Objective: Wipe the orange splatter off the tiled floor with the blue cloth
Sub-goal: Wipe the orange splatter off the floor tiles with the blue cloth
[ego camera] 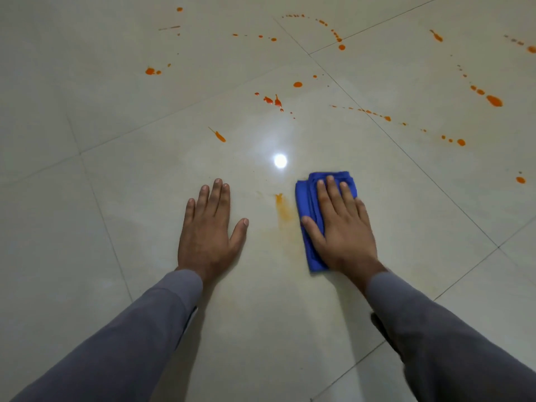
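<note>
A folded blue cloth (307, 204) lies on the cream tiled floor (116, 198). My right hand (342, 227) presses flat on it, fingers straight and spread. Just left of the cloth runs a pale orange smear (282, 208). My left hand (210, 227) rests flat on the bare tile, palm down, apart from the smear. Orange splatter covers the floor farther away: drops at the middle (274, 100), a streak (219, 136), a trail to the right (461, 142) and a larger blob (494, 100).
More orange spots lie at the far left (150, 71), top centre (341, 47) and right edge (520, 179). Grout lines cross the glossy tiles, and a lamp's reflection (280, 161) shines just beyond the cloth. Grey sleeves cover both forearms.
</note>
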